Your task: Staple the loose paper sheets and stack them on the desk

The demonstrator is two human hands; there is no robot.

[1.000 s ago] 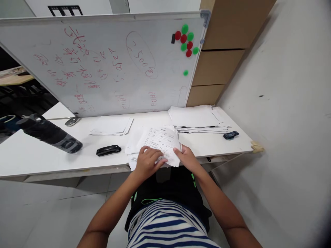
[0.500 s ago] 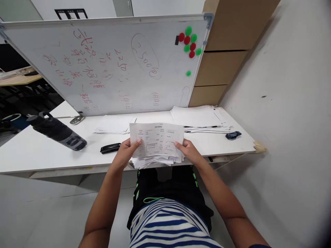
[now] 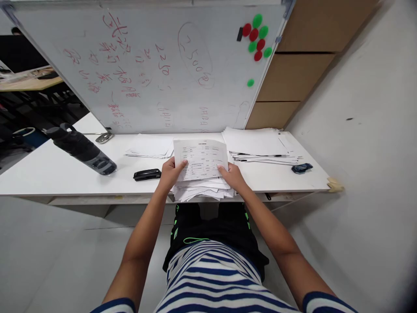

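Note:
Between my two hands is a printed form sheet [image 3: 202,163], raised and tilted toward me. My left hand [image 3: 172,171] grips its left edge with the thumb on the front. On the other edge, my right hand [image 3: 232,176] pinches the paper the same way; the fingers behind the sheet are hidden, and so is whether it is one sheet or several. Below and behind it, a thick loose stack of papers [image 3: 203,191] lies at the desk's front edge. A black stapler [image 3: 147,174] rests just left of my left hand.
A dark water bottle [image 3: 83,150] stands on the left of the white desk [image 3: 65,182], near a computer mouse [image 3: 104,138]. Paper piles lie at back left [image 3: 151,145] and back right [image 3: 254,141]. A dark blue object [image 3: 302,168] sits right. A whiteboard [image 3: 146,95] stands behind.
The view has tipped downward and shifted slightly left. Both hands still hold the form sheet, which looks narrower between them now, with the hands closer together.

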